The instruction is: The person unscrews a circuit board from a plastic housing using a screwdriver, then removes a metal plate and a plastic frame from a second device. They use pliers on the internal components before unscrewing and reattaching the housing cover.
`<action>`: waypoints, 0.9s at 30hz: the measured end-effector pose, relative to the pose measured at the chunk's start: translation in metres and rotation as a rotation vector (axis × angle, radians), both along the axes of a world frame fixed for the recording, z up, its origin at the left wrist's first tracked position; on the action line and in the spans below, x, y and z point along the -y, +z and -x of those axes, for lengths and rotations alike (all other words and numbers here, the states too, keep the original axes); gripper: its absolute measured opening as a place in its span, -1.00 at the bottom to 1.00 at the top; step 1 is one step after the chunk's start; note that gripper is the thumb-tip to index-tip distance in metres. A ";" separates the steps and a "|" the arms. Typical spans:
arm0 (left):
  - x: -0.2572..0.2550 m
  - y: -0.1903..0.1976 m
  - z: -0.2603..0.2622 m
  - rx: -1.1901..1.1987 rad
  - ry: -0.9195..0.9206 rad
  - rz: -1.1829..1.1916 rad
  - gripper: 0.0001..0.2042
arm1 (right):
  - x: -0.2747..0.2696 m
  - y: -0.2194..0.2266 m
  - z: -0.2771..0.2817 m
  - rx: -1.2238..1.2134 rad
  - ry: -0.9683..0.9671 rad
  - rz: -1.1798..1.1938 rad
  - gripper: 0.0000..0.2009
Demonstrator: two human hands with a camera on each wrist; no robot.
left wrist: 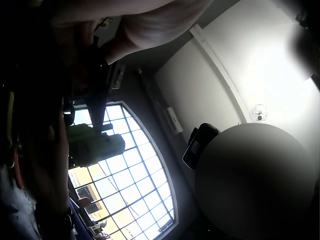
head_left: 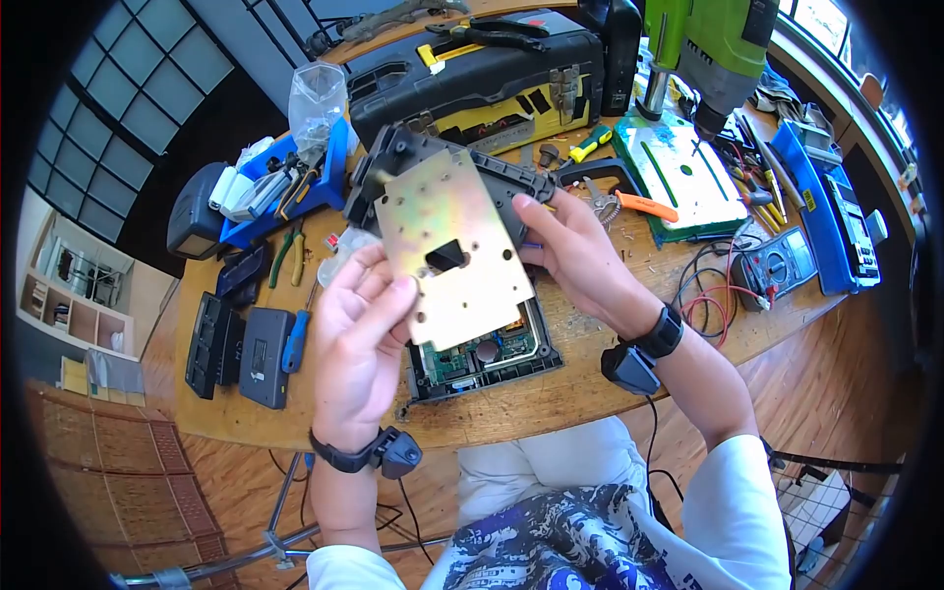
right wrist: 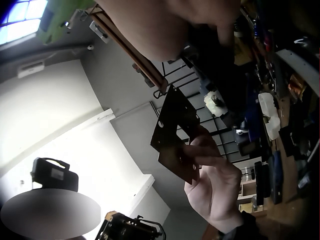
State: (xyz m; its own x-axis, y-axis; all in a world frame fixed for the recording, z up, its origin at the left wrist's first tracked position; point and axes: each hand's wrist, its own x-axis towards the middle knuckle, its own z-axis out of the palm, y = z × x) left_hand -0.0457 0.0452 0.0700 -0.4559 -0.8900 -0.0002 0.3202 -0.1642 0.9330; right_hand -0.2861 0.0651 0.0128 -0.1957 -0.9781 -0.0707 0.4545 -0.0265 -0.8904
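My left hand (head_left: 364, 324) pinches a thin yellowish metal plate (head_left: 442, 211) by its lower left edge, thumb on the face. The plate has several small holes and a dark cutout, and is held up at a tilt. In the right wrist view the same plate (right wrist: 172, 132) looks dark between the left fingers. My right hand (head_left: 590, 251) grips the right end of a black plastic housing part (head_left: 506, 177), which lies partly hidden behind the plate. Below both, an opened device (head_left: 447, 369) with a green circuit board sits on the table, partly covered by the plate.
A black toolbox (head_left: 482, 84) and a green drill (head_left: 708, 59) stand at the back. Left are a blue bin (head_left: 329, 177), a blue screwdriver (head_left: 295, 341) and dark plastic cases (head_left: 264, 356). Right lie orange-handled cutters (head_left: 644, 206), a multimeter (head_left: 777, 265) with leads and a blue box (head_left: 821, 216).
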 end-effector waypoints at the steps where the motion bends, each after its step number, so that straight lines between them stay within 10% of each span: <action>1: -0.002 -0.001 0.004 0.000 0.003 -0.001 -0.57 | -0.001 0.001 -0.003 0.049 0.021 -0.014 -0.61; 18: 0.039 -0.034 0.017 0.035 0.195 0.092 -0.65 | -0.006 -0.011 -0.012 0.181 0.149 0.157 -0.54; 27: 0.061 -0.014 0.003 0.663 0.154 0.275 -0.42 | -0.003 -0.018 -0.013 0.101 0.146 0.167 -0.52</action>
